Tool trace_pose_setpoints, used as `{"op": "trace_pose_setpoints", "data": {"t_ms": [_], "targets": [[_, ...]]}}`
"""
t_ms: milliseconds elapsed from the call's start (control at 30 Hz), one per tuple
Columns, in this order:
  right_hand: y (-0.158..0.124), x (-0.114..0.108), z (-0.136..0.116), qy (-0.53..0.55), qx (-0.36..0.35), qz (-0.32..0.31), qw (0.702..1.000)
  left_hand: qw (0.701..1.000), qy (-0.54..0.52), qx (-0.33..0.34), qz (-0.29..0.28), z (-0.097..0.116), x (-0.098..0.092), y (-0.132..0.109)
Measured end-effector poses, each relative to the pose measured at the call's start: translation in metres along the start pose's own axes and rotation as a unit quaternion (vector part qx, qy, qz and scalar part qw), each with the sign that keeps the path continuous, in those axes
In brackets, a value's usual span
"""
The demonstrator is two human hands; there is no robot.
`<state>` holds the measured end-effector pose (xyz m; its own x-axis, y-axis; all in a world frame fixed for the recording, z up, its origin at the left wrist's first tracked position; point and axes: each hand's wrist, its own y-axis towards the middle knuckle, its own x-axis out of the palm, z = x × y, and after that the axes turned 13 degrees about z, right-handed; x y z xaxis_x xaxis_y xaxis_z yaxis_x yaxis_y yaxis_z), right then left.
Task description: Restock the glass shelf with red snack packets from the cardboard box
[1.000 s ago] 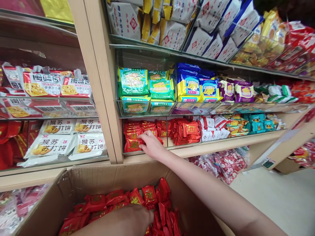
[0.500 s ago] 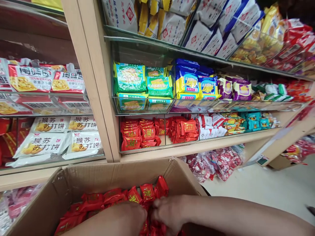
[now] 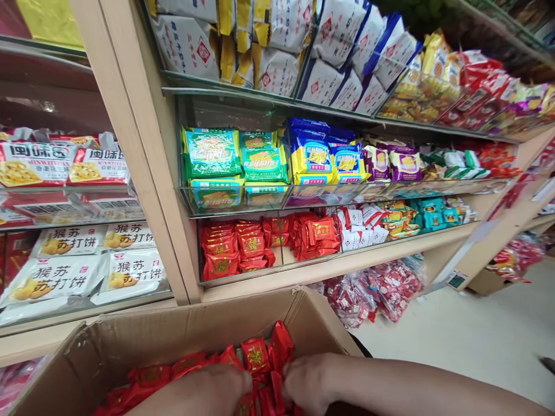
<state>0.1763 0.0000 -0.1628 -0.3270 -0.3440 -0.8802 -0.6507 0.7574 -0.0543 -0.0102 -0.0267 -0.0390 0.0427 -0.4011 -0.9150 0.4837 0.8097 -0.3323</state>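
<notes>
Ahead of you, green biscuit packs [image 3: 212,153] sit on the glass shelf [image 3: 277,206], blue-and-yellow packs [image 3: 310,156] just right of them, purple packs [image 3: 390,164] farther right. White packs [image 3: 130,271] fill the left bay. Clear bags of red sweets [image 3: 377,289] lie low on the right, beside the pale floor [image 3: 455,341].

left hand [image 3: 212,387] in the cardboard box [image 3: 143,341]: fingertips buried among red packets [image 3: 255,355], grip cannot be told | right hand [image 3: 312,381] in the box: fingers likewise hidden | box: near wall cut off by the picture's lower edge | shelf packets [image 3: 498,98] far right of the box: blurred, print unreadable
</notes>
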Motion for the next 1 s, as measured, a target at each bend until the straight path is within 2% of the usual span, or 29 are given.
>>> {"op": "trace_pose_setpoints", "data": {"t_ms": [100, 167, 233, 300, 333, 367, 433, 467, 500, 533, 567, 633, 700, 767, 833, 1000], "targets": [[-0.001, -0.007, -0.007, -0.114, -0.072, -0.06, 0.989, 1.0, -0.004, 0.007, 0.01, 0.001, -0.008, -0.001], [-0.005, -0.025, -0.016, -0.14, -0.088, -0.028, 0.986, 1.0, -0.02, -0.003, 0.016, 0.0, -0.013, -0.002], [-0.008, -0.05, -0.025, -0.092, -0.094, 0.027, 0.991, 0.997, -0.062, -0.028, 0.036, -0.003, -0.017, 0.0], [-0.01, -0.074, -0.032, 0.056, -0.058, 0.113, 0.99, 0.986, -0.147, -0.046, 0.059, -0.006, -0.019, 0.004], [-0.01, -0.083, -0.034, 0.163, -0.014, 0.145, 0.976, 0.975, -0.209, -0.041, 0.065, -0.007, -0.019, 0.007], [-0.01, -0.09, -0.036, 0.274, 0.037, 0.168, 0.946, 0.957, -0.282, -0.03, 0.066, -0.007, -0.018, 0.011], [-0.009, -0.097, -0.038, 0.465, 0.13, 0.187, 0.855, 0.899, -0.432, -0.013, 0.068, -0.005, -0.016, 0.018], [-0.009, -0.099, -0.04, 0.52, 0.155, 0.191, 0.818, 0.868, -0.492, -0.019, 0.074, -0.003, -0.016, 0.022], [-0.009, -0.1, -0.041, 0.537, 0.159, 0.2, 0.804, 0.842, -0.533, -0.033, 0.084, -0.001, -0.016, 0.024], [-0.008, -0.101, -0.043, 0.521, 0.15, 0.217, 0.811, 0.826, -0.554, -0.049, 0.096, 0.001, -0.016, 0.027], [-0.008, -0.104, -0.045, 0.475, 0.129, 0.241, 0.837, 0.821, -0.558, -0.061, 0.106, 0.004, -0.017, 0.028], [-0.007, -0.111, -0.049, 0.32, 0.078, 0.303, 0.894, 0.83, -0.542, -0.058, 0.116, 0.009, -0.019, 0.03], [-0.005, -0.119, -0.053, 0.174, 0.052, 0.346, 0.92, 0.828, -0.543, -0.04, 0.132, 0.014, -0.02, 0.03], [-0.002, -0.126, -0.056, 0.102, 0.067, 0.368, 0.922, 0.797, -0.577, -0.042, 0.176, 0.017, -0.02, 0.029], [0.0, -0.13, -0.059, 0.091, 0.101, 0.391, 0.91, 0.761, -0.606, -0.062, 0.224, 0.019, -0.018, 0.029], [0.002, -0.131, -0.063, 0.119, 0.151, 0.428, 0.883, 0.728, -0.619, -0.137, 0.263, 0.018, -0.015, 0.028]]}}
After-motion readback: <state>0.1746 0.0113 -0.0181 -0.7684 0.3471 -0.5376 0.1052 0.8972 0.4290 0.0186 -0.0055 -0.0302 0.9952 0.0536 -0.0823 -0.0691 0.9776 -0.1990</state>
